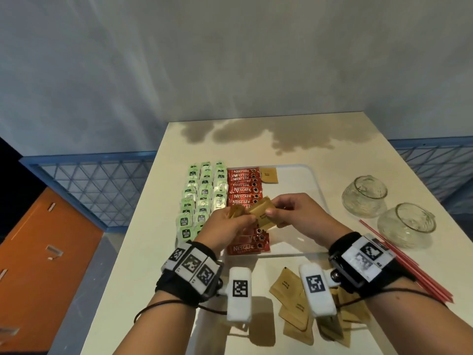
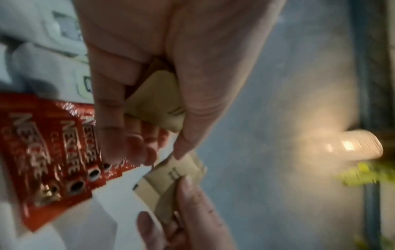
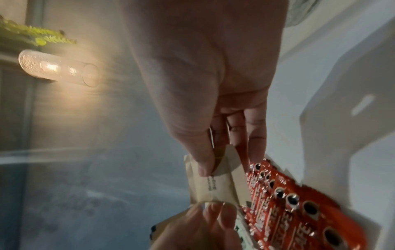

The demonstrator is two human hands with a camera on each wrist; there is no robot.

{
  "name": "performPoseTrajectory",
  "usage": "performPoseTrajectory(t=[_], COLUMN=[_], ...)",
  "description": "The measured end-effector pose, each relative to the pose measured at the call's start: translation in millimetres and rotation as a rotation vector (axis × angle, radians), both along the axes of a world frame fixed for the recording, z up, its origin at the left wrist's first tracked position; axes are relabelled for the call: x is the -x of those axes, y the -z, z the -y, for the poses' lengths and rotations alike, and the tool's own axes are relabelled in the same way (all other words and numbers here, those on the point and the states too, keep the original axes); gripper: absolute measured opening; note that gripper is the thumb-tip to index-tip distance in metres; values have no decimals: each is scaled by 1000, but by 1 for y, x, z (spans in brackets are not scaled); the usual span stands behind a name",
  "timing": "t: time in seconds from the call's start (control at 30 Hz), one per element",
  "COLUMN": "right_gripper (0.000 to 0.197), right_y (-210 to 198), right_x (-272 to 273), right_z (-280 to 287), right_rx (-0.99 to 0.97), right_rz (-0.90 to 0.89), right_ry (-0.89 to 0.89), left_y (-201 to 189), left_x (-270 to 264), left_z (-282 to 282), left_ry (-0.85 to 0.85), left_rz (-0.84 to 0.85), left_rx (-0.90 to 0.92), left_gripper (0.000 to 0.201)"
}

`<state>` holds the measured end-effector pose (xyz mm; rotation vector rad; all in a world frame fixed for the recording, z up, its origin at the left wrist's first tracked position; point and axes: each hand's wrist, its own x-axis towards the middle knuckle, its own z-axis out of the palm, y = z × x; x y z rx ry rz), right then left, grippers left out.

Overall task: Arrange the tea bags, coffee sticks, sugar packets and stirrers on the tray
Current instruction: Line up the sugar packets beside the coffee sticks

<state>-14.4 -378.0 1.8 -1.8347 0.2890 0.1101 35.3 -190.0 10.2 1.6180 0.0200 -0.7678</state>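
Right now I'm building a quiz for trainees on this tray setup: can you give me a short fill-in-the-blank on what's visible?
1. Both hands, left hand and right hand, hold brown ____ packets above the tray.
2. The red coffee sticks lie directly right of the green ____ bags.
3. The red stirrers lie on the ____, off the tray.
4. Two empty ____ bowls stand right of the tray.

Missing: sugar; tea; table; glass
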Motion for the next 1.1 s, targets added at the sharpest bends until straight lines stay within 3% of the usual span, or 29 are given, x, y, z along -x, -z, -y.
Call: performPoseTrajectory(t=[0.07, 0.17, 0.33, 0.47, 0.77, 1.1], right_gripper=[12, 10, 6, 5, 14, 14], right_y=[5, 16, 19, 37, 64, 67], right_x=[-8, -26, -63, -94, -129, -134], right_z=[9, 27, 58, 75, 100, 103], right_rx=[61, 91, -141, -104, 71, 78], right_rz=[-30, -64, -67, -97, -217, -249], right_ry=[20, 130, 436, 522, 517, 502], left_y=[1, 5, 10, 17, 17, 19], left_x=[-5, -14, -29, -38, -44, -46], left_z=[0, -4, -13, -18, -17, -15], left_ry=[-45, -152, -230, -273, -233, -201], left_rz=[-192, -317, -310, -292, -274, -294], left_rx=[133, 273, 339, 334, 365, 404], left_gripper=[17, 22, 24, 24, 35, 31])
